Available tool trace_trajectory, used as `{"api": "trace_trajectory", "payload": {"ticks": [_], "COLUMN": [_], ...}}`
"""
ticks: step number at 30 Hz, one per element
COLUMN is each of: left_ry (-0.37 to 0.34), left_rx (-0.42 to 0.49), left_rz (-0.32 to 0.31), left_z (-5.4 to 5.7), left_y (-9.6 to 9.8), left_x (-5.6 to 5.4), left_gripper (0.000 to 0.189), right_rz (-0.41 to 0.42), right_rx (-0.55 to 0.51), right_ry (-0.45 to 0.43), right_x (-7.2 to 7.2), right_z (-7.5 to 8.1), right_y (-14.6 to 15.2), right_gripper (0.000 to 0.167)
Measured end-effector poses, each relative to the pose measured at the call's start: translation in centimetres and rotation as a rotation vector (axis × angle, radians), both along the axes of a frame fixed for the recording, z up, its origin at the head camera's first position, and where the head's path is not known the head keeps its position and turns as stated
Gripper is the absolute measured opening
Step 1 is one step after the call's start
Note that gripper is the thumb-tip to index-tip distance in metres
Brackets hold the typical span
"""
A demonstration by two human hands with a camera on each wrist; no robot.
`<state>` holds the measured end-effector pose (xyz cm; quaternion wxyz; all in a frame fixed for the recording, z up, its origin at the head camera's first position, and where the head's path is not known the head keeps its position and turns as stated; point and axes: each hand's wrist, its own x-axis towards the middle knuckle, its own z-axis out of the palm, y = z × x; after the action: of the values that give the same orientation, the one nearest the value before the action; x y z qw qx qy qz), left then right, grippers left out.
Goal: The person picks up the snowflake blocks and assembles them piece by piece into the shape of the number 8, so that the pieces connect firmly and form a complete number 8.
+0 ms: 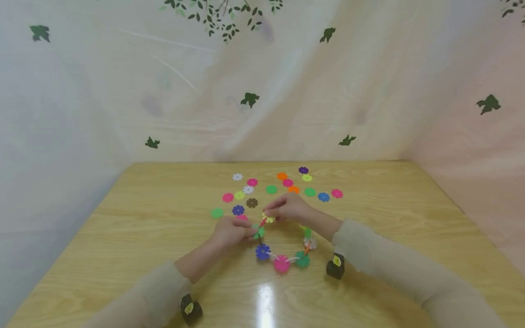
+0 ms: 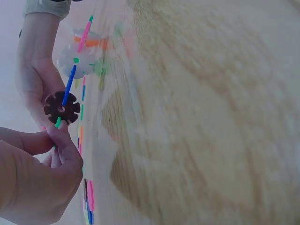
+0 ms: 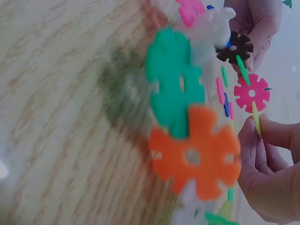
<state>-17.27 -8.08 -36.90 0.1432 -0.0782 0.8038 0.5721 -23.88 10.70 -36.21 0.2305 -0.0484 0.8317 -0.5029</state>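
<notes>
A chain of notched, flower-shaped plastic discs slotted edge to edge curves in an open ring in front of me. My left hand (image 1: 233,231) pinches a green disc (image 1: 259,232) of the chain, beside a brown disc (image 2: 62,108). The right hand (image 1: 292,207) pinches a yellow disc (image 1: 269,218) between thumb and fingers. A pink disc (image 3: 252,93) stands between the green and yellow ones and touches both. Lower on the ring are a blue disc (image 1: 263,252), a larger-looking pink disc (image 1: 281,264), a second green disc (image 1: 302,259), and an orange disc (image 3: 194,152).
Several loose discs lie flat on the wooden table (image 1: 143,228) beyond my hands, among them a loose brown disc (image 1: 252,203), a loose blue disc (image 1: 323,197) and a purple disc (image 1: 303,170). A pale curtain (image 1: 205,91) with leaf and bird prints hangs behind the table.
</notes>
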Motion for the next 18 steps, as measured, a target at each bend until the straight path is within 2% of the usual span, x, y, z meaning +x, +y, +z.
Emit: {"api": "trace_trajectory", "payload": {"ticks": [4,9,14,18], "left_ry": [-0.026,-0.050,-0.071,-0.052], "left_rx": [0.111,0.158,0.107,-0.006], "left_rz": [0.018,0.026,-0.015,-0.074], "left_z": [0.0,0.1,0.0,0.1], "left_y": [0.3,0.3,-0.1,-0.4], "left_x": [0.1,0.4,0.6,0.7], "left_gripper": [0.024,0.026,0.027,0.028], "right_rz": [-0.012,-0.037,-0.069,-0.064], "right_rx": [-0.058,-0.129,-0.212,-0.247], "right_ry": [-0.056,-0.137,-0.194,-0.220], "right_x": [0.0,0.2,0.7,1.1], "right_z": [0.2,0.2,0.0,-0.3], "right_y": [0.3,0.8,1.1,1.2], "right_gripper": [0.028,0.032,0.033,0.034]}}
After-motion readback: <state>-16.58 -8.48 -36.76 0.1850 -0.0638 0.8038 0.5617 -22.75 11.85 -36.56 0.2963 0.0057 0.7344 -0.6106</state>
